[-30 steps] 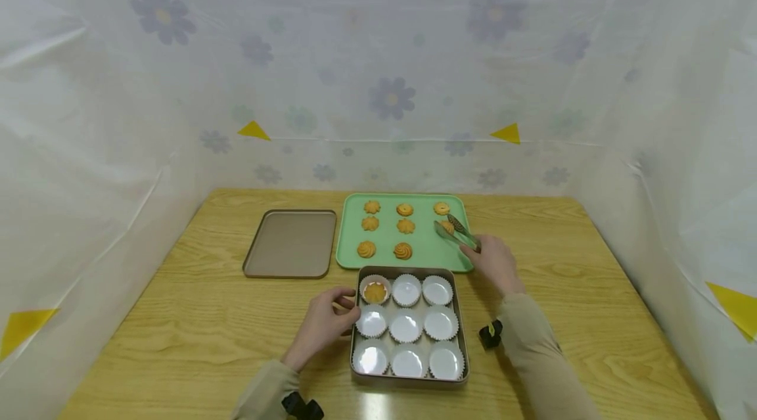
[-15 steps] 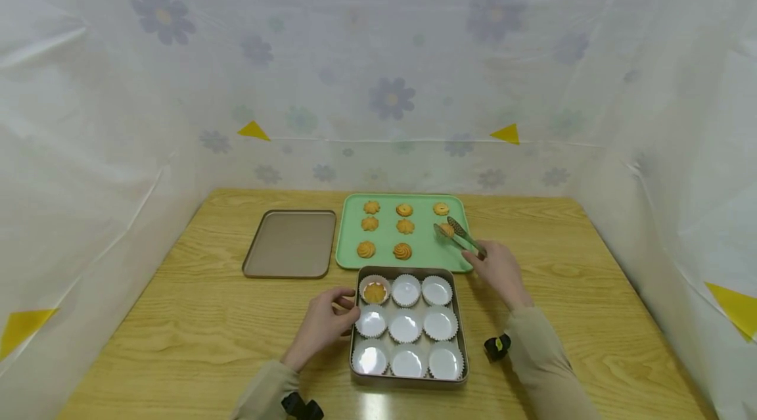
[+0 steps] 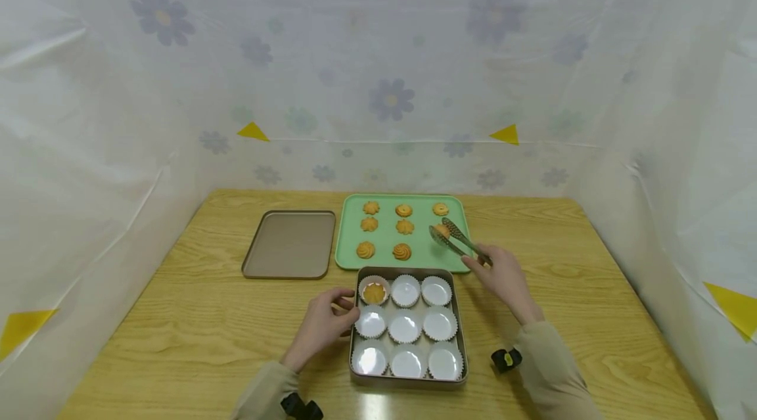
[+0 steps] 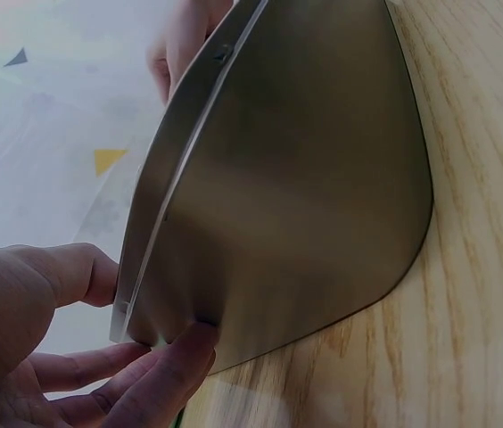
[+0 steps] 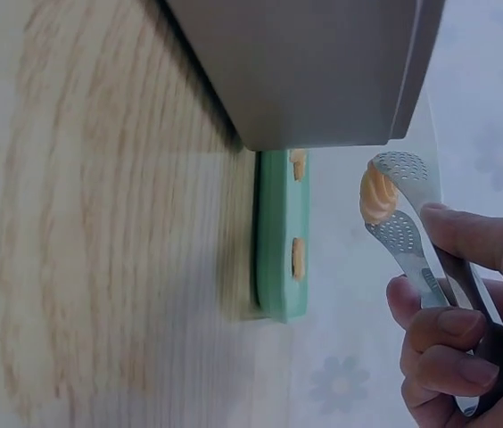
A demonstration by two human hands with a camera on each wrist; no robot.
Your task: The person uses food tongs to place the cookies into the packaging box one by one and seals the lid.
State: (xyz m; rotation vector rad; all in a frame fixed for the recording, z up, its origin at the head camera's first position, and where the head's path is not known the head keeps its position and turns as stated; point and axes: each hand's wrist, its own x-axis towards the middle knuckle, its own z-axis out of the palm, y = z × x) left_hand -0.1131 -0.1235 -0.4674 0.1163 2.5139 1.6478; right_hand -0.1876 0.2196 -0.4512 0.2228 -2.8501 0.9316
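My right hand (image 3: 503,282) grips metal tongs (image 5: 421,241), and a swirled cookie (image 5: 376,196) sits between their perforated tips. In the right wrist view the cookie is held up, apart from the green tray (image 3: 350,236). Several more cookies lie in rows on that tray. Nearer to me stands a square baking tin (image 3: 408,382) filled with white paper cups (image 3: 405,326). One star-shaped cookie (image 3: 374,293) sits in its far-left cup. My left hand (image 3: 322,325) holds the tin's left wall, thumb at the rim and fingers against the outside.
A flat brown square tray or lid (image 3: 290,246) lies on the wooden table (image 3: 236,334), left of the green tray. White flowered sheeting (image 3: 390,157) encloses the back and both sides.
My right hand has drawn back toward me and slightly right, raising the tongs with the cookie from the green tray. My left hand and the tin stay put.
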